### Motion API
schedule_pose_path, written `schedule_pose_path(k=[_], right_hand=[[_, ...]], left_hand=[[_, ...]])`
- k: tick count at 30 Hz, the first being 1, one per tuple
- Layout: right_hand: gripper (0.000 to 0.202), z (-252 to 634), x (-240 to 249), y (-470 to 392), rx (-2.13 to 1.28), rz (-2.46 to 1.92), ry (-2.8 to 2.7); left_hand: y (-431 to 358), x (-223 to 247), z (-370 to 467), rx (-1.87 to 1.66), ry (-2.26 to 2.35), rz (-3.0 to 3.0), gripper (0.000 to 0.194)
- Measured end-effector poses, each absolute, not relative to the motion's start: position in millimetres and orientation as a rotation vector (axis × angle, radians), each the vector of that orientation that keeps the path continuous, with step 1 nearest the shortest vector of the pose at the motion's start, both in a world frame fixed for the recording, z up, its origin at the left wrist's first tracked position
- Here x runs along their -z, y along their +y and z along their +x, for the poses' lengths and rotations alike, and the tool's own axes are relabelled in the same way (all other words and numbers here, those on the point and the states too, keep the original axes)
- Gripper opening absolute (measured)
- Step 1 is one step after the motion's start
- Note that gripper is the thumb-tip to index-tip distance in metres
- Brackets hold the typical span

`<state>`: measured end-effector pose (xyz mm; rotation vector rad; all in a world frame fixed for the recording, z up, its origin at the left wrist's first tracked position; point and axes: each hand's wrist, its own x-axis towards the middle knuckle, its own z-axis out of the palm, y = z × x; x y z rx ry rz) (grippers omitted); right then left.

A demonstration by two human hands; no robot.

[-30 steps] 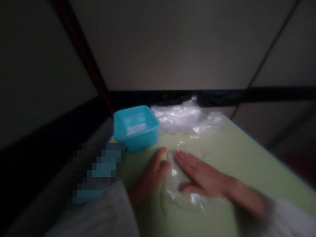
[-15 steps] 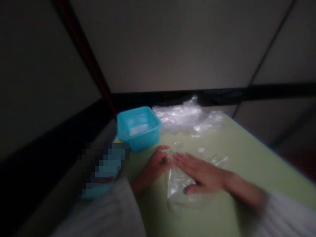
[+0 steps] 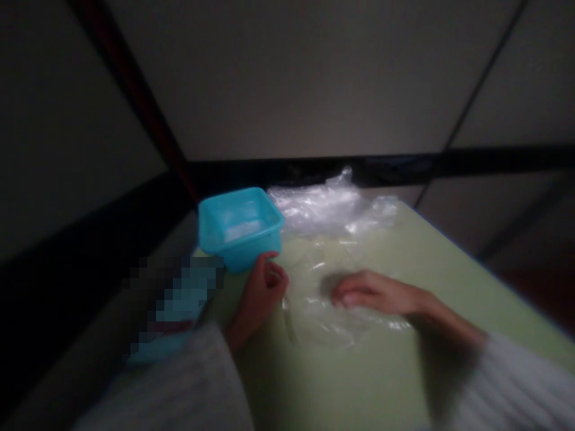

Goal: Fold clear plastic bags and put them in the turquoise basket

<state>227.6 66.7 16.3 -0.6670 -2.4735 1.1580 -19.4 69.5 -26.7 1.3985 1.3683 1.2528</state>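
Note:
A clear plastic bag [image 3: 327, 326] lies spread and wrinkled on the yellow-green table between my hands. At its left edge is my left hand [image 3: 263, 290], fingers curled in, the index finger bent above the others; whether the film is caught in them is hidden. Over the right part of the bag my right hand [image 3: 377, 293] is closed, thumb against the curled fingers, casting a shadow on the film. What lies in its fingertips, if anything, is too blurred to make out.
A turquoise plastic basin [image 3: 242, 242] stands beyond my left hand, with something pale in its bottom. To its right lies a heap of clear plastic bags [image 3: 327, 206] along the far table edge. A pixelated patch with turquoise [image 3: 179, 305] is at the left. Dark-trimmed panels rise behind.
My right hand has gone from lying flat on the bag to curled, with thumb and fingers together. My left hand has shifted slightly left. The view has moved a little, and the bag's folds differ.

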Motion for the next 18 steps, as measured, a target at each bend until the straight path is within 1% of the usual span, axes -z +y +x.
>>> schedule_pose_path(k=[5, 9, 14, 16, 18], right_hand=[[0.048, 226, -11, 65, -1.275, -0.607, -2.592], [0.049, 236, -13, 64, -1.43, -0.655, -2.674], [0.044, 259, -30, 61, -1.648, -0.794, -2.888], [0.041, 265, -35, 61, -1.734, -0.816, -2.85], [0.038, 265, -38, 62, -1.726, -0.89, -2.701]], left_hand=[[64, 18, -18, -1.155, 1.327, 1.31, 0.048], [66, 20, -20, -1.215, 1.439, 1.37, 0.043], [70, 29, -27, -1.19, 1.577, 1.597, 0.036], [68, 30, -28, -1.217, 1.679, 1.767, 0.033], [62, 28, -27, -1.299, 1.73, 2.032, 0.031]])
